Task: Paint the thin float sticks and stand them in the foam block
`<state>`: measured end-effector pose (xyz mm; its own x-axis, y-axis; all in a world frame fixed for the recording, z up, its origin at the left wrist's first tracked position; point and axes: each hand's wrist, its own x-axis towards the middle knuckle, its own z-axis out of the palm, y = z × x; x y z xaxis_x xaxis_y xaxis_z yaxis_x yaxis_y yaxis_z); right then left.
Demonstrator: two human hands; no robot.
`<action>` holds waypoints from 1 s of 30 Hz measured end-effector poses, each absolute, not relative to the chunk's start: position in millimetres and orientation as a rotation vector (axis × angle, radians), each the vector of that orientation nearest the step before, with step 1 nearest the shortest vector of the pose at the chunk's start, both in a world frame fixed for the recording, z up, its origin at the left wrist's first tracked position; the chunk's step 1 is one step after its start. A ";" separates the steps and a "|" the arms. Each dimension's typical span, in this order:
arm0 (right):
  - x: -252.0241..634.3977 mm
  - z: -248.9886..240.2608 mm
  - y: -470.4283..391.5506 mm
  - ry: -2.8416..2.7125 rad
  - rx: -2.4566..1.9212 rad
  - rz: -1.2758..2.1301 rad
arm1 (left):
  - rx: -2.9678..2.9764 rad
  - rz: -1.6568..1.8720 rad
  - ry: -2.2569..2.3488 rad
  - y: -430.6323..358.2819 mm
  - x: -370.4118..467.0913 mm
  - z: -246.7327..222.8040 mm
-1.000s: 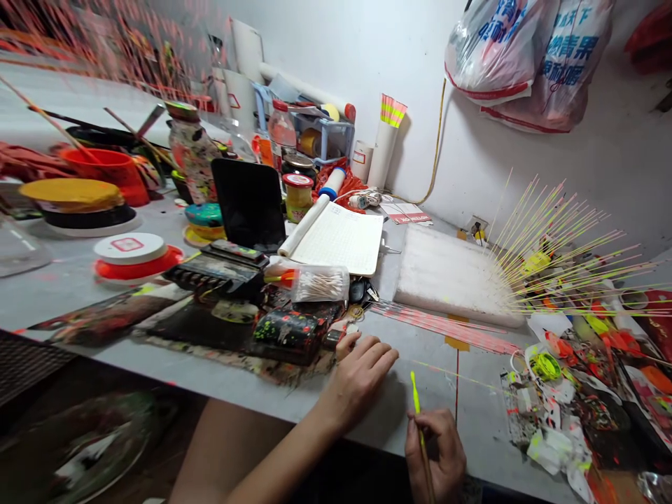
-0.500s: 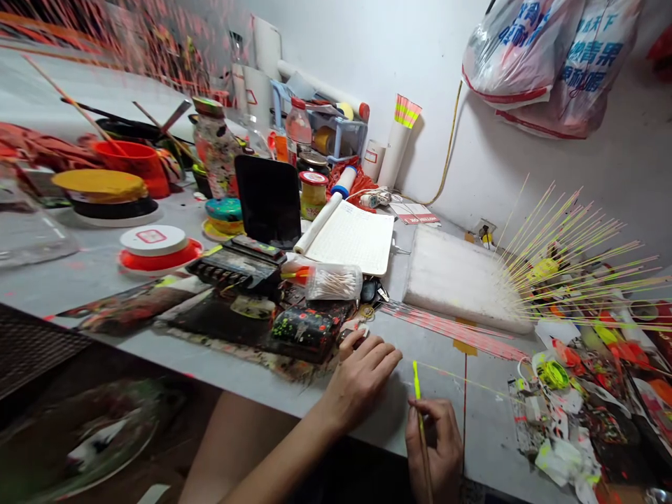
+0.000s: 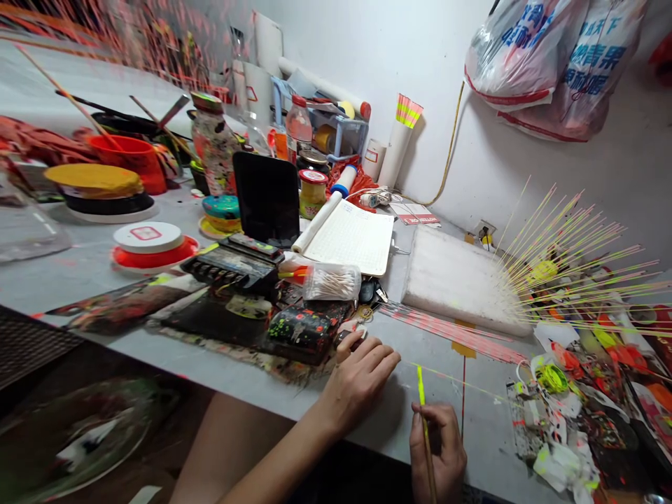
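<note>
My left hand rests over the table edge, fingers bent round, next to the black paint-spotted roller-like object. A thin stick runs from near its fingertips to the right; the grip on it is partly hidden. My right hand is closed on a thin brush, whose tip is bright yellow and points up, close to the thin stick. Pink-striped sticks lie beyond both hands, in front of a white foam block with many yellow and pink sticks stuck in its right end.
At the right lies a heap of paint-stained scraps. An open notebook, a cotton swab box and a dark upright screen stand further back. Lidded tubs and a red cup are at the left.
My right hand and the brush have moved slightly right and down. My left hand has barely moved. The view has shifted a little.
</note>
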<state>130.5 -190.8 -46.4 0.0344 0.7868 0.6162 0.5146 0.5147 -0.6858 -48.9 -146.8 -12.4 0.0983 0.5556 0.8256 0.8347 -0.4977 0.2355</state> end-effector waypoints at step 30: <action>99.5 -31.3 -181.3 -1.813 -0.895 0.176 | -2.026 -1.426 -1.453 -152.5 -56.2 -14.1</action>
